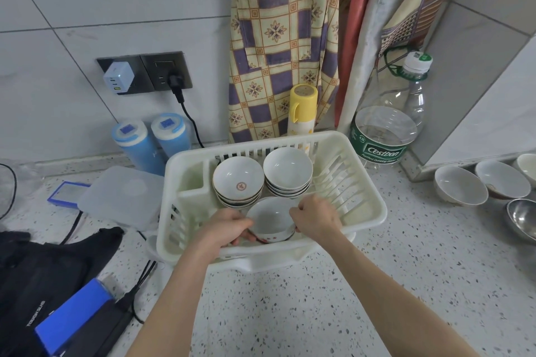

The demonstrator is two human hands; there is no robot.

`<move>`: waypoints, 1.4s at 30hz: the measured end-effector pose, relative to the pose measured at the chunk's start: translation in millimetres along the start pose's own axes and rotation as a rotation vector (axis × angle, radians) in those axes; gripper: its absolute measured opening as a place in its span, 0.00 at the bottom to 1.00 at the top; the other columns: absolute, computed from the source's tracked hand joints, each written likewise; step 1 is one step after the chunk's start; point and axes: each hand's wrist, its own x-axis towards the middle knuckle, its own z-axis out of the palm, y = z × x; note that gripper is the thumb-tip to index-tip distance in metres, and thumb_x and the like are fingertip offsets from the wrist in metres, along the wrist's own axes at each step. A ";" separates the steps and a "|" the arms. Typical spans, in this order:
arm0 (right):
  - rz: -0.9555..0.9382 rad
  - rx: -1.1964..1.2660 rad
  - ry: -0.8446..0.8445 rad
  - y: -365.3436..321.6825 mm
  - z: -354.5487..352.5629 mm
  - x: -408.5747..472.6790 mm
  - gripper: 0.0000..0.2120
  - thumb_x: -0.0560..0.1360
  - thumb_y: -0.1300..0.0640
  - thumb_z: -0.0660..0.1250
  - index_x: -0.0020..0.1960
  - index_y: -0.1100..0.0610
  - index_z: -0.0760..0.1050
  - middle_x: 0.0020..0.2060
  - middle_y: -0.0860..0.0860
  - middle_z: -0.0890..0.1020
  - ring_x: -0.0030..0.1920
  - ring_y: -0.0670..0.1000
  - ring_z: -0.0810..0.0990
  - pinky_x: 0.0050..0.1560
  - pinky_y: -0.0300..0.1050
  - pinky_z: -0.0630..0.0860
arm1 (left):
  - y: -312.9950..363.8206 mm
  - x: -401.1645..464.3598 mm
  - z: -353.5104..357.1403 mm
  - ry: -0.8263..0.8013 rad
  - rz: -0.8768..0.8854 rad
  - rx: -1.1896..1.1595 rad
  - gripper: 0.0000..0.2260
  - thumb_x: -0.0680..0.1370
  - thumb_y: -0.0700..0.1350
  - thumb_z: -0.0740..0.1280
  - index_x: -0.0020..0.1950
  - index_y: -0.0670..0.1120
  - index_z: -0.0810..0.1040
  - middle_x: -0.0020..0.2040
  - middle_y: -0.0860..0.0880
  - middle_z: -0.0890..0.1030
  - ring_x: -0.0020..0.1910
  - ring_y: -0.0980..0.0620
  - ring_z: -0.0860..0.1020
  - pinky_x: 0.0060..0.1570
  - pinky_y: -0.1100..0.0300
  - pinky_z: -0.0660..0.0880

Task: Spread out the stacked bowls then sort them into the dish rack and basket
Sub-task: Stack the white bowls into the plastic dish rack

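A white plastic dish rack (374,211) stands on the speckled counter in the middle. Inside it at the back are two stacks of white bowls: the left stack (238,182) has a red emblem in its top bowl, the right stack (287,168) is plain. In the rack's front part both my hands hold a white bowl with small red flowers (271,220). My left hand (224,227) grips its left rim and my right hand (314,217) grips its right rim. At the far right, two white bowls (460,186) (501,179) and a steel bowl (523,218) rest on the counter.
Behind the rack stand a yellow flask (301,112), a large water bottle (385,124) and two blue canisters (136,144). A clear plastic lid (121,194) lies left of the rack. A black bag (43,275), cables and a blue box (72,313) sit at bottom left.
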 end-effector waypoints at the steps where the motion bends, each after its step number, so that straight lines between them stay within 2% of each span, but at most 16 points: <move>1: 0.001 -0.022 -0.009 -0.5 0.3 0.1 0.07 0.68 0.59 0.60 0.32 0.58 0.71 0.40 0.58 0.85 0.31 0.52 0.72 0.31 0.41 0.66 | -0.3 -0.1 0.5 -0.007 0.006 0.002 0.04 0.78 0.43 0.68 0.52 0.45 0.80 0.36 0.48 0.87 0.24 0.58 0.70 0.25 0.67 0.64; 5: -0.001 -0.111 -0.019 -0.9 2.3 0.5 0.07 0.69 0.59 0.59 0.36 0.59 0.74 0.40 0.56 0.85 0.32 0.53 0.73 0.29 0.40 0.65 | -2.4 1.5 3.2 0.012 0.027 0.118 0.08 0.76 0.42 0.71 0.55 0.48 0.79 0.40 0.51 0.87 0.42 0.56 0.81 0.36 0.65 0.72; 9: -0.013 -0.163 0.008 -1.5 3.6 -1.9 0.06 0.70 0.61 0.59 0.40 0.60 0.75 0.32 0.51 0.76 0.29 0.50 0.69 0.28 0.40 0.60 | -3.6 4.5 6.0 0.022 0.033 0.199 0.12 0.75 0.42 0.72 0.56 0.52 0.78 0.46 0.52 0.85 0.43 0.59 0.78 0.35 0.65 0.70; 12: -0.021 -0.198 0.014 -2.2 3.7 -2.7 0.05 0.71 0.61 0.59 0.41 0.59 0.74 0.30 0.49 0.72 0.29 0.49 0.67 0.27 0.40 0.59 | -5.5 7.3 6.7 0.025 0.032 0.201 0.11 0.74 0.43 0.72 0.55 0.52 0.76 0.43 0.52 0.86 0.40 0.60 0.77 0.33 0.65 0.69; 15: -0.038 -0.214 0.016 -1.2 4.2 -3.7 0.04 0.72 0.61 0.59 0.40 0.57 0.72 0.30 0.49 0.71 0.33 0.53 0.71 0.28 0.41 0.59 | -8.3 10.5 6.7 0.046 0.038 0.197 0.13 0.75 0.42 0.72 0.58 0.49 0.78 0.39 0.52 0.86 0.38 0.58 0.80 0.33 0.63 0.72; 19: -0.047 -0.244 -0.010 0.3 3.3 -3.3 0.05 0.75 0.58 0.58 0.44 0.56 0.72 0.36 0.50 0.75 0.40 0.55 0.74 0.35 0.43 0.66 | -11.8 13.1 7.9 0.083 0.043 0.216 0.15 0.73 0.41 0.72 0.60 0.47 0.79 0.38 0.50 0.86 0.42 0.54 0.85 0.39 0.60 0.77; 21: -0.041 -0.254 -0.033 0.8 2.3 -2.4 0.08 0.77 0.56 0.58 0.50 0.55 0.75 0.41 0.51 0.76 0.43 0.54 0.75 0.40 0.43 0.68 | -12.6 14.0 8.5 0.100 0.046 0.260 0.16 0.72 0.42 0.73 0.60 0.47 0.79 0.43 0.49 0.86 0.46 0.51 0.84 0.44 0.56 0.79; 23: -0.041 -0.237 -0.056 2.1 1.4 -1.0 0.11 0.78 0.54 0.59 0.55 0.55 0.76 0.45 0.51 0.79 0.48 0.55 0.79 0.42 0.43 0.69 | -12.6 15.1 9.2 0.113 0.048 0.309 0.19 0.72 0.43 0.74 0.62 0.47 0.79 0.50 0.50 0.84 0.49 0.51 0.80 0.44 0.56 0.75; 26: -0.035 -0.193 -0.083 3.8 -0.6 0.6 0.12 0.78 0.52 0.60 0.56 0.55 0.77 0.51 0.51 0.82 0.52 0.55 0.80 0.43 0.42 0.70 | -12.5 16.2 10.4 0.138 0.050 0.341 0.22 0.72 0.45 0.74 0.65 0.48 0.78 0.50 0.52 0.77 0.46 0.53 0.75 0.41 0.58 0.70; 29: -0.027 -0.166 -0.097 4.6 -2.2 1.5 0.11 0.77 0.52 0.62 0.53 0.56 0.79 0.49 0.51 0.83 0.50 0.54 0.81 0.45 0.43 0.73 | -13.9 18.8 11.3 0.144 0.053 0.342 0.21 0.71 0.46 0.74 0.64 0.49 0.78 0.44 0.56 0.76 0.38 0.60 0.74 0.35 0.60 0.70; 31: -0.031 -0.167 -0.100 4.3 -2.4 1.7 0.12 0.76 0.51 0.63 0.53 0.55 0.80 0.48 0.52 0.84 0.50 0.54 0.81 0.46 0.44 0.75 | -15.7 20.9 11.1 0.153 0.053 0.333 0.20 0.71 0.46 0.75 0.62 0.50 0.78 0.40 0.59 0.74 0.38 0.62 0.73 0.35 0.60 0.70; 33: -0.044 -0.180 -0.100 3.4 -1.9 2.4 0.13 0.77 0.50 0.63 0.55 0.55 0.80 0.50 0.51 0.84 0.52 0.54 0.81 0.47 0.44 0.75 | -17.1 21.8 10.8 0.164 0.051 0.324 0.19 0.70 0.46 0.75 0.60 0.50 0.78 0.40 0.60 0.74 0.39 0.60 0.74 0.37 0.59 0.71; 37: -0.089 -0.302 -0.106 -0.8 -3.1 2.6 0.18 0.80 0.47 0.61 0.64 0.56 0.76 0.61 0.52 0.79 0.59 0.54 0.78 0.53 0.46 0.75 | -18.0 22.7 11.0 0.180 0.061 0.345 0.16 0.69 0.47 0.76 0.55 0.51 0.78 0.40 0.61 0.73 0.40 0.57 0.75 0.37 0.59 0.69; 42: -0.085 -0.374 -0.091 -2.5 -1.5 1.6 0.20 0.80 0.45 0.60 0.66 0.56 0.73 0.60 0.53 0.79 0.61 0.55 0.78 0.55 0.47 0.75 | -16.8 20.0 11.4 0.191 0.076 0.373 0.13 0.69 0.49 0.76 0.49 0.53 0.76 0.44 0.56 0.78 0.39 0.58 0.75 0.34 0.60 0.70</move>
